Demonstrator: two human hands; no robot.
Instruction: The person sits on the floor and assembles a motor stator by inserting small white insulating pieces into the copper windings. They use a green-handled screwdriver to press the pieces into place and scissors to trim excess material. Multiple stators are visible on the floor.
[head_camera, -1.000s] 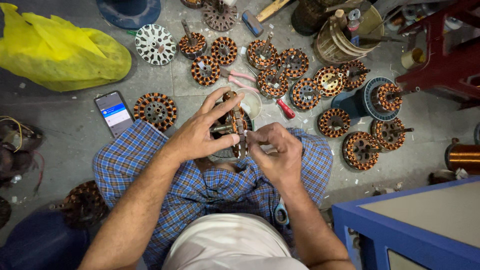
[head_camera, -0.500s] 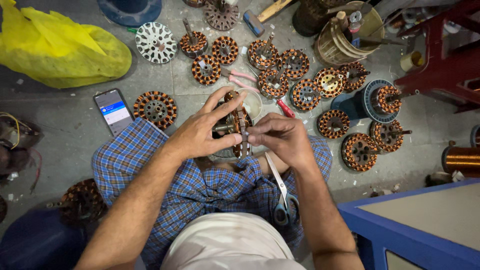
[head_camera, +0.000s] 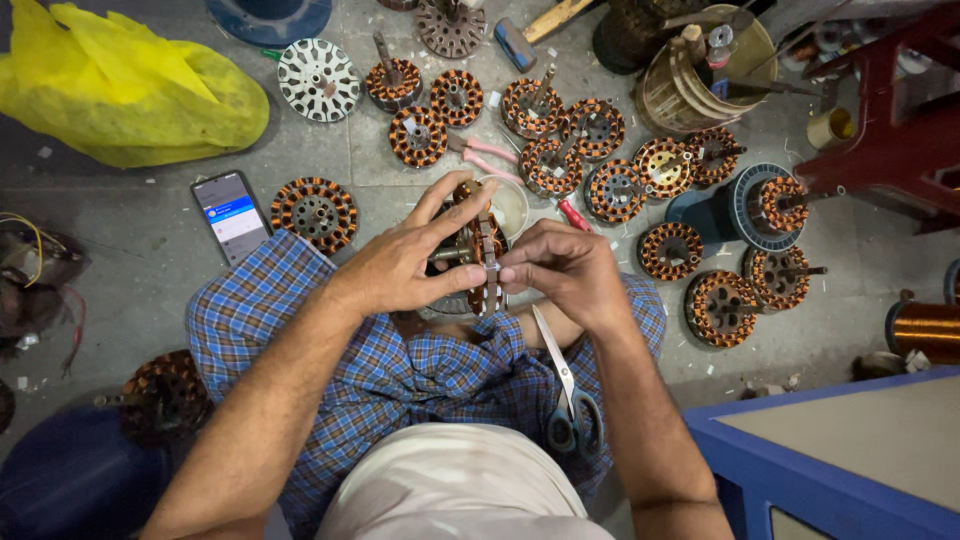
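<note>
Since a moment before, the right hand (head_camera: 565, 272) had closed in from the side to pinch the rim of the copper-wound stator (head_camera: 470, 245), which the left hand (head_camera: 405, 265) gripped over the lap, scissors (head_camera: 565, 385) lying below on the checked cloth (head_camera: 400, 370).

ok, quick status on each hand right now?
Left hand: closed around the copper-wound stator, holding it above the lap.
Right hand: fingertips pinched at the stator's front edge; what they pinch cannot be told.
</note>
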